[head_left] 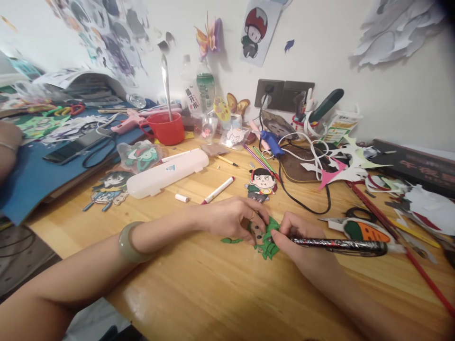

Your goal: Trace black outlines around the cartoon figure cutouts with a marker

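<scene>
A small green cutout figure (269, 239) with a tan face and dark eyes is at the front of the wooden table. My left hand (231, 219), with a ring and a jade-coloured bangle, curls its fingers around the figure's left side. On its other side, my right hand (297, 233) pinches the figure's edge with thumb and finger. A black patterned pen (341, 246) lies in the same hand, its barrel pointing right. Small green pieces (231, 240) show under my left hand. Just behind is a paper cutout character (262, 182) with black hair.
An uncapped marker (219, 190), its cap (182, 198) and a translucent pencil case (167, 174) lie behind my left arm. Scissors (360, 215) and a carrot-patterned item (368, 230) sit at right. A red mug (167, 128), blue glue gun (272, 143) and cables stand farther back. Another person's arm (9, 147) shows at left.
</scene>
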Motion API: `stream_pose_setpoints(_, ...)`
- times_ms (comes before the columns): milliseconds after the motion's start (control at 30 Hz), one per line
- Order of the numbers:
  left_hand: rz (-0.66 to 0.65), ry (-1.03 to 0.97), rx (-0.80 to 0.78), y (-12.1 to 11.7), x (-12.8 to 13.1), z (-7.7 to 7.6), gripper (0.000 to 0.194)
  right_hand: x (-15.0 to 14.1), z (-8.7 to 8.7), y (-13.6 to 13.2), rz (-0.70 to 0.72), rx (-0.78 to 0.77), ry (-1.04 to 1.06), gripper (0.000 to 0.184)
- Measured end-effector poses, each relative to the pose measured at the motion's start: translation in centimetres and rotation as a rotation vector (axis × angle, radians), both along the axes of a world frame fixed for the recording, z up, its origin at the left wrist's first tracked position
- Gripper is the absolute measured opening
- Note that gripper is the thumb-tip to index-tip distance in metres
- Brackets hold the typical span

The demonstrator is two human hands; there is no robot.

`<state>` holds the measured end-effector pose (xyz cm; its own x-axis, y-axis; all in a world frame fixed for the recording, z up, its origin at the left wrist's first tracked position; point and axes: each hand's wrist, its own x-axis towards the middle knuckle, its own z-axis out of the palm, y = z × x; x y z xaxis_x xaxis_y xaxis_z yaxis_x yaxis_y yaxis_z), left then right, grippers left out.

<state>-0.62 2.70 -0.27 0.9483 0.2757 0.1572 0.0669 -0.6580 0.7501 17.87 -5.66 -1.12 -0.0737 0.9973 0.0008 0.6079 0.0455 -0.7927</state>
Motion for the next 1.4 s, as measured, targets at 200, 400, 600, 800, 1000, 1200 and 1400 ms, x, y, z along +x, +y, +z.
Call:
stream_pose_setpoints(200, 0.001, -0.011, 0.001, 0.05, -0.02, -0.10, 0.020, 0.22, -0.04, 0.01, 0.031, 0.004, -0.017, 0.027)
stream_pose_setpoints(400, 0.007, -0.010, -0.004, 0.10, 0.09, -0.05, 0.017, 0.13, 0.16, 0.02, 0.041, -0.010, -0.013, 0.026)
stream_pose_setpoints(600, 0.001, -0.015, 0.004, 0.11, 0.09, -0.04, 0.017, 0.11, 0.16, 0.02, 0.040, -0.021, -0.014, 0.026)
stream_pose_setpoints(800, -0.008, -0.019, 0.018, 0.12, 0.08, 0.05, 0.017, 0.06, 0.33, 0.16, 0.050, -0.022, -0.033, 0.025)
stream_pose_setpoints(1000, -0.003, -0.013, 0.013, 0.10, 0.06, 0.22, 0.017, 0.13, 0.49, 0.12, 0.068, -0.017, -0.047, 0.026)
stream_pose_setpoints(1200, 0.007, -0.002, -0.007, 0.08, 0.08, 0.17, 0.017, 0.01, 0.71, 0.13, 0.071, -0.021, -0.038, 0.026)
stream_pose_setpoints(1400, 0.011, 0.001, -0.008, 0.03, 0.12, 0.24, 0.016, -0.05, 0.72, 0.06, 0.068, -0.048, -0.024, 0.027)
